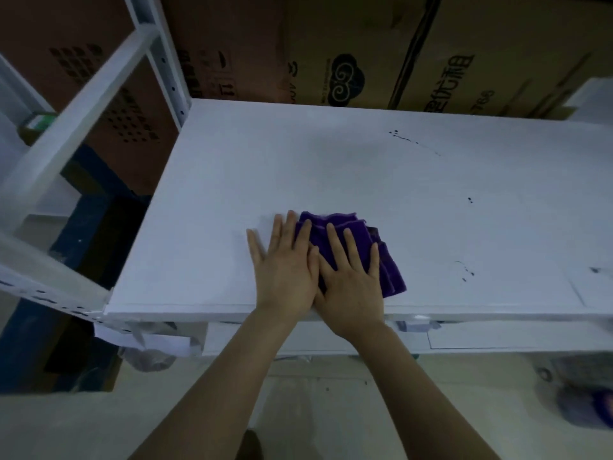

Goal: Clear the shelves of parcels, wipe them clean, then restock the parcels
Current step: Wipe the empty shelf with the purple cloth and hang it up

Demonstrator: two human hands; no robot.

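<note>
So this is a white metal shelf (331, 161) in a dim storeroom, and going by what's on it we're in the wiping step.

The purple cloth (388, 260) lies folded near the front edge, roughly mid-shelf, with its long side running diagonally from far-left to near-right. Both hands lie flat on it, palms down, fingers straight and a bit spread, nothing curled or pinching. The right hand (351, 283) is fully on the cloth. The left hand (285, 263) only half is: its inner fingers are on fabric, its outer ones on bare shelf. Thumbs touch in the middle. Most of the loose cloth sticks out to the right of the right hand and past its fingertips.

That matters because the dirt is off that way: dark specks (464, 273) near the front right, more (469, 200) further back, and a streaky splatter (398, 134) toward the rear. The right hand is nearer to all of it, so I'd guess the push goes right and away.

Behind are cardboard boxes (365, 61), and a shelf upright (166, 61) stands at the back left.
</note>
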